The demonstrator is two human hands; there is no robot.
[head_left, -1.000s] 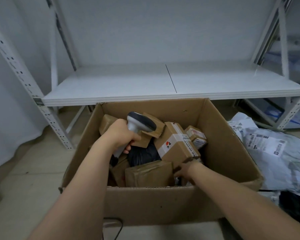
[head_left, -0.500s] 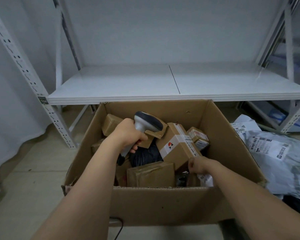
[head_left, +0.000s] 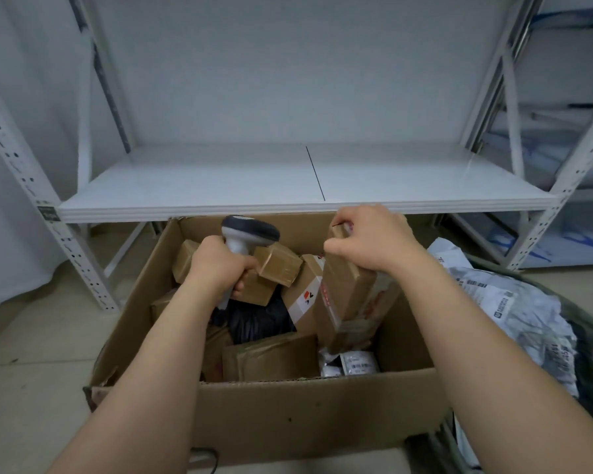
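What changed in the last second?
The right-hand grip, earlier low among the parcels, took hold of a long brown cardboard parcel with red-printed tape and lifted it upward, its top near the far rim of the large open cardboard carton. Unchanged: the left-hand grip holds the grey-and-black handheld scanner over the carton.

Barcode scanner (head_left: 250,230): grey handle, dark head, upright, head pointing right, gripped in left hand (head_left: 216,265), far left over the carton (head_left: 288,415). Brown parcel (head_left: 350,295): long cardboard box with red-printed tape, tilted on end, top gripped by right hand (head_left: 374,241), centre right.
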